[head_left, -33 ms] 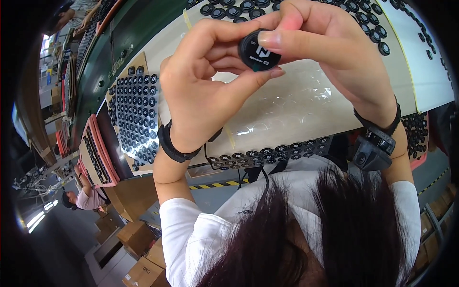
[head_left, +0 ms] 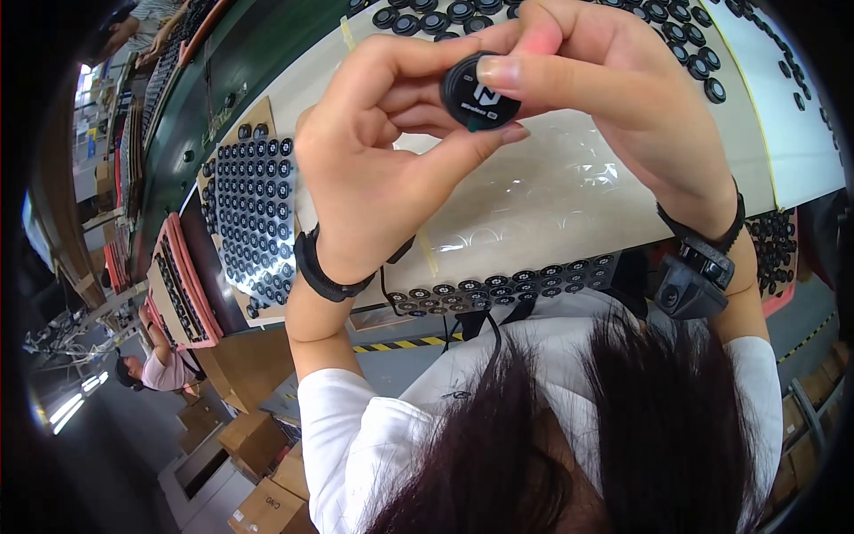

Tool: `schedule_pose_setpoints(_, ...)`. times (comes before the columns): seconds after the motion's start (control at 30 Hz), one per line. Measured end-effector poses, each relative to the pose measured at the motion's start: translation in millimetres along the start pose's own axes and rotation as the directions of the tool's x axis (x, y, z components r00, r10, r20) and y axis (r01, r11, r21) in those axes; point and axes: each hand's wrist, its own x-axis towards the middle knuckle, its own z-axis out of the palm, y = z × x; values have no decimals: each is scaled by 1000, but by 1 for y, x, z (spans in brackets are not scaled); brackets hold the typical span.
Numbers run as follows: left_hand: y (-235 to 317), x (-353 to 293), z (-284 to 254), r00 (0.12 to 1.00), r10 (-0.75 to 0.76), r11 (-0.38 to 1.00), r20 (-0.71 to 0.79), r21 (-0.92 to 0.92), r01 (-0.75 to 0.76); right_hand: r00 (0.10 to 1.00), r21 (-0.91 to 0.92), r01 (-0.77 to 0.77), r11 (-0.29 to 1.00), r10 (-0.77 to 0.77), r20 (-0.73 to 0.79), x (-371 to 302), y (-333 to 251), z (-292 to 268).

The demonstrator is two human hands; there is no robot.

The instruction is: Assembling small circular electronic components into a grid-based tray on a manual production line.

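Observation:
A small round black disc (head_left: 480, 105) with white marks on its face is held up between both hands above the table. My left hand (head_left: 378, 147) is closed on its edge, the thumb below and the fingers behind it. My right hand (head_left: 614, 84) pinches the same disc from the upper right, its thumb pressed flat on the face and covering part of the mark. Below the hands, on a tan board (head_left: 551, 160), lies a clear plastic sheet (head_left: 525, 191) with round outlines. The back of the disc and some fingertips are hidden.
Many similar discs stand in rows on a sheet (head_left: 253, 209) at the left and along the near edge (head_left: 498, 292). Loose black discs (head_left: 685, 40) lie at the far side. Pink trays (head_left: 182, 285) and cardboard boxes (head_left: 267, 507) are at the left; a person (head_left: 160, 369) is beyond.
The disc and my right thumb have shifted very slightly left, and the thumb covers a little more of the white mark. Nothing else has visibly moved.

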Motion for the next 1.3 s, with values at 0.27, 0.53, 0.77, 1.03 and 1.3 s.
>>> schedule_pose_setpoints(0.27,4,-1,0,991,-111,993,-80,-57,106,991,-36,129,991,-130,-31,1,8,6)
schedule_pose_setpoints(0.53,4,-6,0,985,-81,994,-153,-84,69,925,-370,293,882,-359,-123,-2,20,20)
schedule_pose_setpoints(0.77,-11,8,-16,908,-313,931,279,279,236,808,-790,170,589,-543,-231,-15,12,11)
schedule_pose_setpoints(1.03,-238,31,-265,843,-369,439,-391,727,529,773,-812,149,564,-579,-260,-44,42,-47)
schedule_pose_setpoints(1.3,-238,14,-249,786,-562,337,-258,796,502,836,-537,-81,840,-236,-496,-109,60,-91)
